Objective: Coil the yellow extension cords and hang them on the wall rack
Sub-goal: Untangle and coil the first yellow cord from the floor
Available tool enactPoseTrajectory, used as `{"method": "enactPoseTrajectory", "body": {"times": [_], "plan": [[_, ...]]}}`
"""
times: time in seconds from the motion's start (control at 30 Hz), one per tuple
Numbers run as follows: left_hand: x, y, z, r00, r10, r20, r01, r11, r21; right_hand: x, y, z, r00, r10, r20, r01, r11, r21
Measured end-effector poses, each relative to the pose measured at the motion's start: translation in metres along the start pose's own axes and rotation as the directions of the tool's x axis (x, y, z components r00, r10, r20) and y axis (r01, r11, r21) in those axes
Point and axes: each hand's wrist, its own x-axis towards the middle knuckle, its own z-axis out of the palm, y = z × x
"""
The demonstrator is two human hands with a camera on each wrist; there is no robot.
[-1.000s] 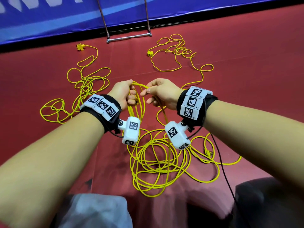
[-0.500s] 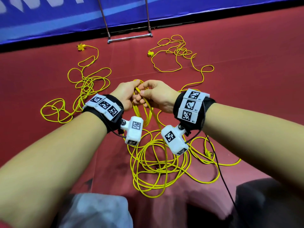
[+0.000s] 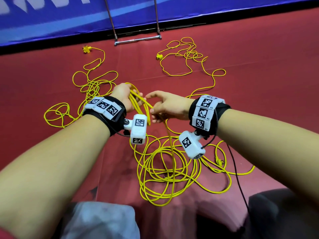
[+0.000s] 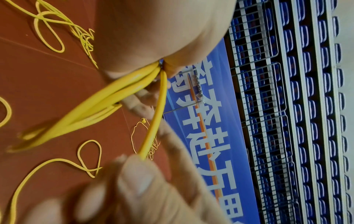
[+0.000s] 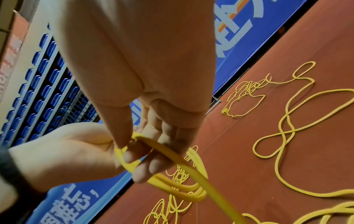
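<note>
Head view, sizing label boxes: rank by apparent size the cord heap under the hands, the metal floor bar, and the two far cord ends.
1. Cord heap.
2. Metal bar.
3. Left cord end and right cord end: alike, unranked.
Bar and ends lie farther off.

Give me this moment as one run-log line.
phase: coiling | left hand: grips gathered loops | right hand: pinches feeding strand | other cords: on floor | hung: none

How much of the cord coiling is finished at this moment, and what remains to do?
Done: a few loops are gathered in the left hand. In hand: the right hand pinches the next stretch of this yellow cord, most of which lies piled on the red floor. Left: two more cords, the far-left cord and the far-right cord, lie loose. Nothing hangs on the rack yet.
</note>
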Motion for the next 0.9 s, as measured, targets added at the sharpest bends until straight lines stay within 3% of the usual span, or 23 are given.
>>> {"method": "enactPoseTrajectory", "body": {"times": [0.07, 0.17, 0.2, 0.3, 0.37, 0.4, 0.5, 0.6, 0.9], "plan": [[-0.005, 0.005, -0.006, 0.994, 0.092, -0.062, -0.088, 0.994, 0.072, 0.0, 0.006, -0.01, 0.999, 0.045, 0.0, -0.045, 0.998, -0.037], [-0.008, 0.015, -0.014, 0.988, 0.104, -0.118, -0.111, 0.992, -0.061, 0.001, 0.026, -0.022, 0.993, 0.115, -0.016, -0.115, 0.959, -0.259], [-0.011, 0.018, -0.015, 0.987, 0.078, -0.139, -0.084, 0.996, -0.041, 0.001, 0.035, -0.027, 0.99, 0.141, -0.02, -0.139, 0.922, -0.363], [-0.017, 0.02, -0.03, 0.971, 0.165, -0.173, -0.155, 0.985, 0.07, -0.002, 0.058, -0.046, 0.975, 0.217, -0.037, -0.19, 0.745, -0.64], [0.001, 0.022, -0.04, 0.963, 0.231, -0.138, -0.229, 0.973, 0.031, -0.005, 0.067, -0.058, 0.971, 0.224, -0.079, -0.204, 0.615, -0.761], [0.005, 0.025, -0.042, 0.967, 0.212, -0.141, -0.225, 0.971, -0.08, -0.006, 0.069, -0.062, 0.97, 0.218, -0.107, -0.215, 0.566, -0.796], [0.008, 0.032, -0.041, 0.981, 0.142, -0.135, -0.181, 0.919, -0.349, -0.011, 0.077, -0.071, 0.953, 0.248, -0.175, -0.272, 0.445, -0.853], [0.007, 0.035, -0.039, 0.98, 0.182, -0.086, -0.199, 0.936, -0.29, -0.017, 0.086, -0.075, 0.923, 0.311, -0.225, -0.326, 0.326, -0.887], [0.01, 0.025, -0.034, 0.989, 0.112, 0.098, -0.111, 0.994, -0.019, -0.01, 0.057, -0.074, 0.926, 0.115, -0.359, -0.377, 0.286, -0.881]]}}
